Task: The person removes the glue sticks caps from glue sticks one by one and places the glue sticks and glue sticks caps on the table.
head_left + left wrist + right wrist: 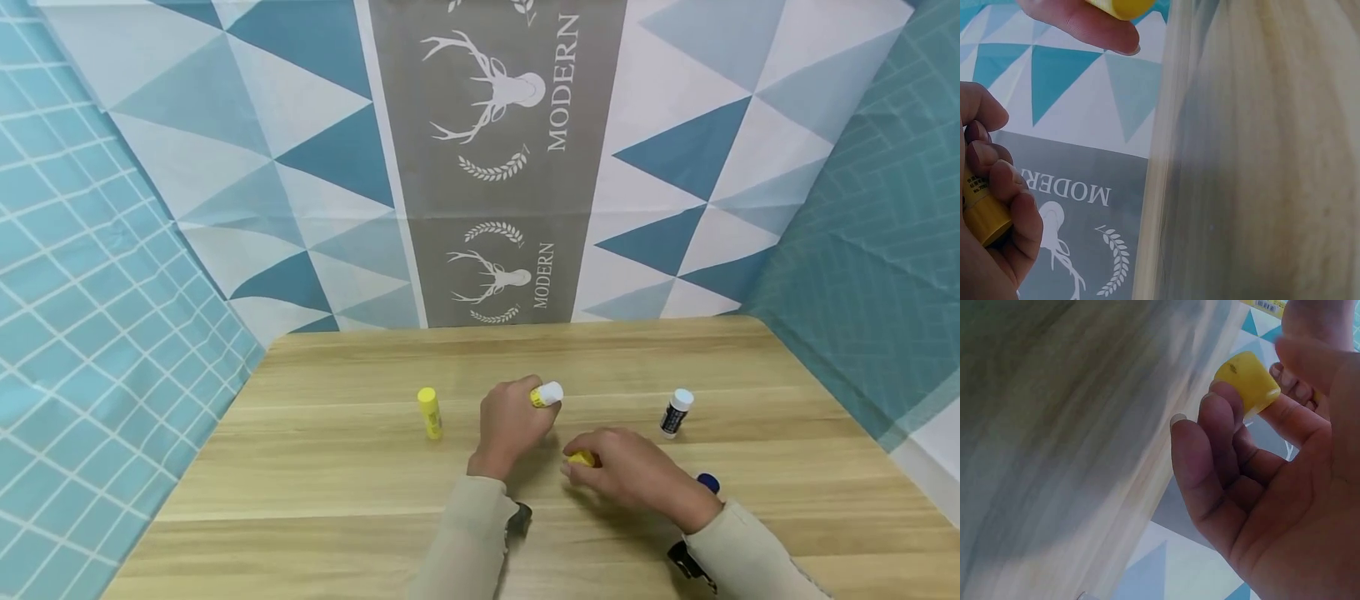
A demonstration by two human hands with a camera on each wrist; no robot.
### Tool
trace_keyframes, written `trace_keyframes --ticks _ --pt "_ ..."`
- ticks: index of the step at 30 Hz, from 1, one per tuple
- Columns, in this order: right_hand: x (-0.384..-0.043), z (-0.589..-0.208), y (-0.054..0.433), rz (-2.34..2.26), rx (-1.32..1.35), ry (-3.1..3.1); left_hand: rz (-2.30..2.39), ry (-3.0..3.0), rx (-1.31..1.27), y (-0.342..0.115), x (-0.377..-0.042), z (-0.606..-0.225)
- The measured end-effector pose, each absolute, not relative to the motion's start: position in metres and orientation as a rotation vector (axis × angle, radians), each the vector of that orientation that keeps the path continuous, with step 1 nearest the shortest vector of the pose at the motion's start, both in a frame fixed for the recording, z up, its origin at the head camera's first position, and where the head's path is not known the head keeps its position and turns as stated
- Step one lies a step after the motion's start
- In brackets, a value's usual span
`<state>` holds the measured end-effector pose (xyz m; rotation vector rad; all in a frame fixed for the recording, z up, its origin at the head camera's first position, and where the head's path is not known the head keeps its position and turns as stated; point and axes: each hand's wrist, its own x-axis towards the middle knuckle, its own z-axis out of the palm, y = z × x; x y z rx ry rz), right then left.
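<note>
My left hand [517, 421] has its fingers curled round a yellow glue stick [536, 397] whose white end points up and right. In the left wrist view, the yellow base of that glue stick [988, 219] sticks out below the curled fingers. Just to the right, my right hand [633, 471] pinches a small yellow cap [1247, 381] between thumb and fingers, apart from the glue stick. Both hands are above the wooden table [337, 492].
A yellow glue stick [430, 412] stands upright left of the hands. On the right stands a dark-labelled tube with a white cap [675, 413]. A dark blue round top [707, 482] shows behind the right wrist, its lower part hidden. Patterned cloth [495, 167] hangs behind the table.
</note>
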<state>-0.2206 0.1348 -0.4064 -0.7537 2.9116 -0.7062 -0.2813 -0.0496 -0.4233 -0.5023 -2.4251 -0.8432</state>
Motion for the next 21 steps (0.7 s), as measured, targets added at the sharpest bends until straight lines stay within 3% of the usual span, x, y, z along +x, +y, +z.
trace_keyframes --ticks 21 --pt "-0.2192 -0.4139 0.1283 -0.562 -0.728 2.961 -0.914 -2.472 -0.532 -0.0484 -0.2816 -0.4225"
